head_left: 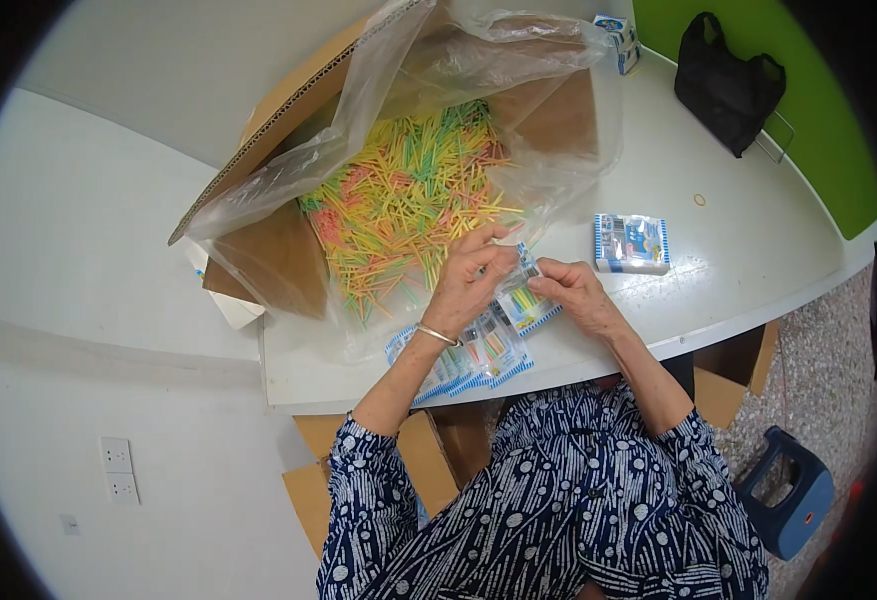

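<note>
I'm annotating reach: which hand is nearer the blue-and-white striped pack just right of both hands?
Right. The right hand is just left of the striped pack and lower in view; the left hand is farther left.

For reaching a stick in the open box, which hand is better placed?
Probably the left hand: it is close to the near edge of the coloured sticks, while the right hand is farther off, pinching the small packet.
</note>
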Motion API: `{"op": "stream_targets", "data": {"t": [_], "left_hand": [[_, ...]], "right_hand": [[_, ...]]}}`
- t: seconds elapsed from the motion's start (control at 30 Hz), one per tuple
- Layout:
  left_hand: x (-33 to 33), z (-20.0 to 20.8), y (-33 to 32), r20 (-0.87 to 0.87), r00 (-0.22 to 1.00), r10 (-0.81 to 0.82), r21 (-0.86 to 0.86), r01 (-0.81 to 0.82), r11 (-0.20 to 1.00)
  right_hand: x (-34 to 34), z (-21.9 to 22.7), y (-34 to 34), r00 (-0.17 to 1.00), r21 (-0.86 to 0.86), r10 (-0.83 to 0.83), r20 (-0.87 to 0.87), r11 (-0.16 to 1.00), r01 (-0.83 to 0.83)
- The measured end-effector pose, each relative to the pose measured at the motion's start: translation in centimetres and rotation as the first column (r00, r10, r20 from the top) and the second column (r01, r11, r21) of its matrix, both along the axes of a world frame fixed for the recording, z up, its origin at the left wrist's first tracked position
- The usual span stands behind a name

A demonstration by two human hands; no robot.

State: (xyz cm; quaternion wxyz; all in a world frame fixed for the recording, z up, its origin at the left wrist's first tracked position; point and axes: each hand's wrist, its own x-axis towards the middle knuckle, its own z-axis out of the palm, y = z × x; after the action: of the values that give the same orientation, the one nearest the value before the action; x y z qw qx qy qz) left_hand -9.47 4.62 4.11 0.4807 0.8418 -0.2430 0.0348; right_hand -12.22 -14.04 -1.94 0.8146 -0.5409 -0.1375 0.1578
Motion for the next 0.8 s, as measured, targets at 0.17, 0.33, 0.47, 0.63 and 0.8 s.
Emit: {"op": "stream_targets", "data": {"t": [0.17,0.33,0.47,0.63,0.8], "left_hand": [[-1.0,1.1,-0.3,-0.395,0.913,-0.101,-0.155,0.042,0.987],[-1.0,1.6,0.3,-0.368,0.926,-0.08,-0.175,0.015,0.984],[-1.5,2.7,1.1,-0.324,0.941,-0.094,-0.12,0.057,0.991],[-2.6,3.2,1.7,-0.298,0.945,-0.137,0.005,0.145,0.989],[-3.1,3.2,3.9,-0.311,0.938,-0.151,0.004,0.16,0.987]], "right_hand": [[0.2,-0.9,0.2,0.997,0.006,-0.047,-0.056,0.999,0.048],[-0.4,1.3,0.9,0.994,0.056,-0.004,-0.11,0.998,0.01],[-0.5,1.7,1.1,0.981,-0.061,0.168,-0.095,0.983,-0.174],[-1.2,2.5,2.0,0.969,-0.135,0.232,-0.088,0.961,-0.242],[-1.8,2.4,3.3,0.945,-0.212,0.299,-0.131,0.923,-0.321]]}}
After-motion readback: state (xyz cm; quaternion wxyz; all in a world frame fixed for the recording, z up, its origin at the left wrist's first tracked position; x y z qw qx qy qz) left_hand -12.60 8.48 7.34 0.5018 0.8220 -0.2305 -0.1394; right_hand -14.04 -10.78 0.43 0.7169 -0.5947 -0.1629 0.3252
